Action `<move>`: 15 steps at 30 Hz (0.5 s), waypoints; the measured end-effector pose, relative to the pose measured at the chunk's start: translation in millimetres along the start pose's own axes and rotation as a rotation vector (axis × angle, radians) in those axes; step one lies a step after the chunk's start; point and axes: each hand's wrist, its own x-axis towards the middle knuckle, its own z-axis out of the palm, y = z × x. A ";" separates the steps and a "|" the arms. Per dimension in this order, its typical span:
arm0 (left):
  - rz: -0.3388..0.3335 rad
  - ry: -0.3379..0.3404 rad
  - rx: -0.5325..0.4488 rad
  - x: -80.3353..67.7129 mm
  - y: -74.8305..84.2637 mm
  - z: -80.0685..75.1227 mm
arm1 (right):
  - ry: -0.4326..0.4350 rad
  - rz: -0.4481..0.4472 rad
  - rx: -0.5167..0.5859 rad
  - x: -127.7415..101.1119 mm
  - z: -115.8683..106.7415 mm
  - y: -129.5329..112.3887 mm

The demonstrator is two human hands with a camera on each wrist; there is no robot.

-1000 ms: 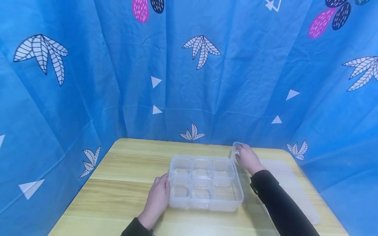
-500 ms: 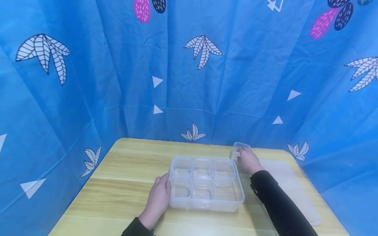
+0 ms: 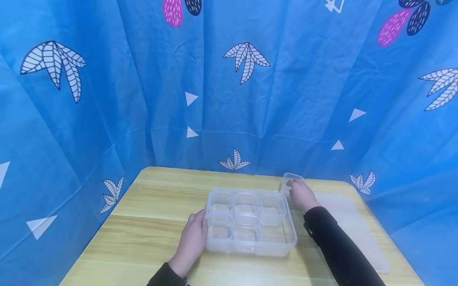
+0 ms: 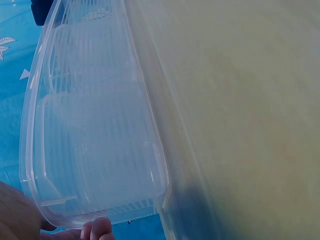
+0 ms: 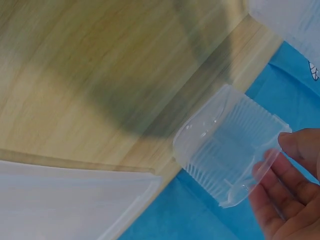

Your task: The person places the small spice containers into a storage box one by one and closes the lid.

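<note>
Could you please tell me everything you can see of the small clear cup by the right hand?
The small cup is clear, thin plastic with ribbed walls, rounded corners and a flared rim. It looks empty. It stands at the far edge of the wooden table, outside the large tray. The right hand holds it, fingertips curled at its rim.

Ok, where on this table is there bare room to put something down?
Bare wood on the table left of the big tray and behind it. Crowded right: right hand on small cup, flat lid beyond.

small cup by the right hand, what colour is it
Clear, ribbed plastic small cup; the right wrist view shows it best.
</note>
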 end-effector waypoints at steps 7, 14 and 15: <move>-0.002 -0.006 -0.003 0.0 0.5 -0.1 | 0.019 -0.034 0.001 0.4 2.3 1.2; -0.003 -0.008 -0.002 0.2 0.4 -0.5 | 0.025 -0.006 0.010 -2.3 2.5 -3.0; -0.004 -0.008 -0.002 0.2 0.3 -0.5 | 0.023 -0.005 0.010 -2.8 2.2 -3.7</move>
